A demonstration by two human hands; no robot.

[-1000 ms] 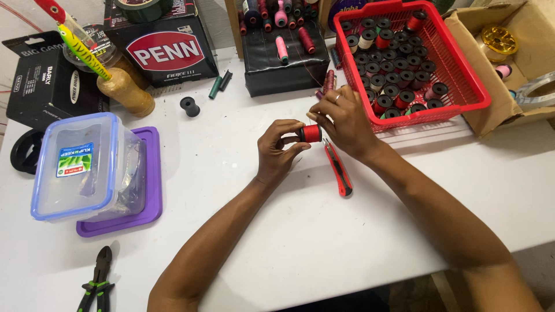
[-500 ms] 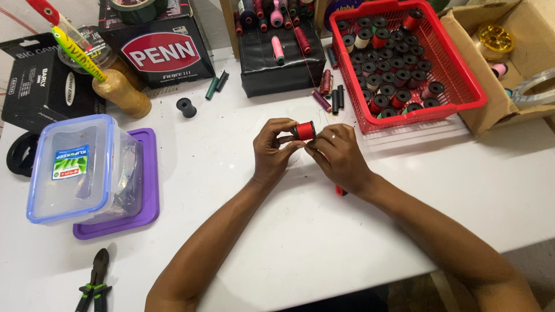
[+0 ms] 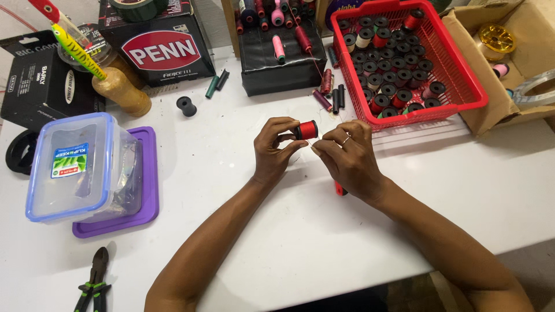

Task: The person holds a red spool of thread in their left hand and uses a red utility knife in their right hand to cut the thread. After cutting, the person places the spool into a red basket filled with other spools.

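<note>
Red thread, tightly wound and slightly glossy, covers the small spool [image 3: 307, 129] that the left hand [image 3: 276, 151] pinches between thumb and fingertips above the white tabletop [image 3: 231, 190], just in front of the red basket [image 3: 462, 86]. Spool shape: short cylinder with dark flanged ends. The right hand [image 3: 350, 159] sits just beside it, thumb and forefinger pressed together near the spool's lower edge; they look closed on a loose thread end, but the strand itself is too fine to make out.

Risks, as judged:
- A thread end this fine could slip from the fingertip pinch, and turns could then loosen off the spool.
- The spool is round and smooth-flanged; if the left hand's pinch slackens, it could drop and roll across the slick tabletop toward the near edge.
- A red-handled tool [image 3: 340, 189] lies partly hidden under the right wrist; a wrist shift could nudge it, or a trailing thread could snag on it.

Materials nearby: the basket is rigid plastic lattice, holding many small spools, mostly dark, some red or pale. A clear plastic container [image 3: 78, 167] with a blue rim rests on a purple lid [image 3: 144, 196]. A bare black bobbin [image 3: 186, 106] stands alone, well apart. Green-handled pliers [image 3: 94, 281] lie at the near left. A black box [image 3: 283, 63] carries upright pink and maroon spools.
</note>
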